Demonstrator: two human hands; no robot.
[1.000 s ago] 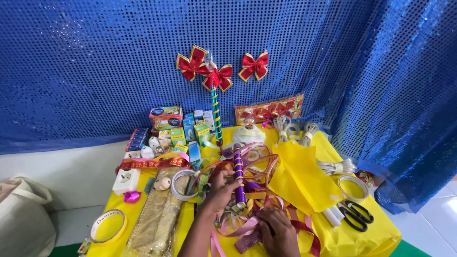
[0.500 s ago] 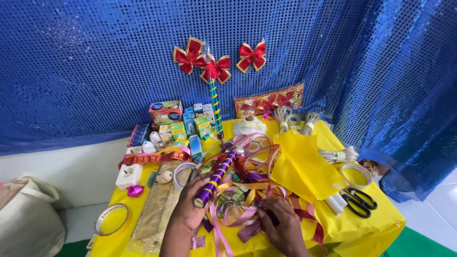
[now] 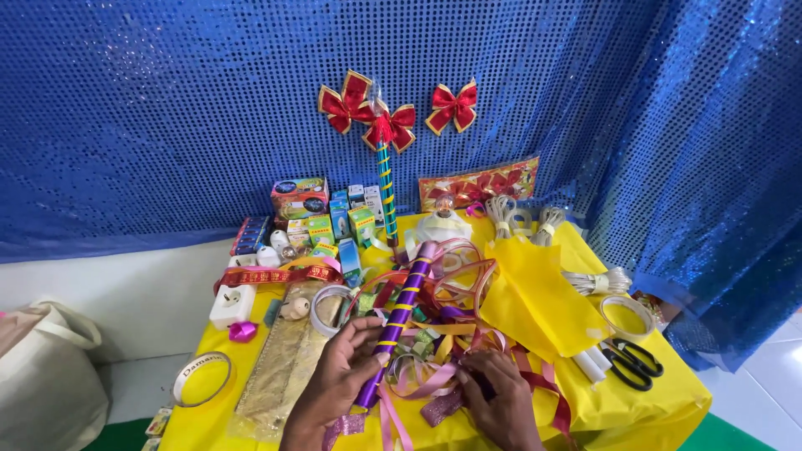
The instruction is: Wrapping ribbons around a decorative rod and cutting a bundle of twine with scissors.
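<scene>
My left hand [image 3: 338, 376] grips the lower part of a long purple stick [image 3: 399, 317] wound with a gold stripe; the stick slants up to the right over the table. My right hand [image 3: 499, 397] rests lower right of it, its fingers pinching into a heap of pink, red and gold ribbons [image 3: 443, 334]. Loose pink ribbon tails hang off the front edge between both hands. The right hand's fingertips are partly buried in the ribbons.
The yellow-covered table [image 3: 652, 401] also carries black scissors [image 3: 631, 361], tape rolls [image 3: 626, 316], a gold mesh strip [image 3: 280, 367], a white socket [image 3: 231, 304], small boxes [image 3: 322, 221] and a yellow bag [image 3: 539, 292]. Red bows [image 3: 380, 117] hang on the blue sequin backdrop. A cloth bag [image 3: 42, 376] sits at the left.
The purple stick has tilted from upright to slanting up to the right in my left hand. My right hand stays in the ribbons. The view shifted slightly.
</scene>
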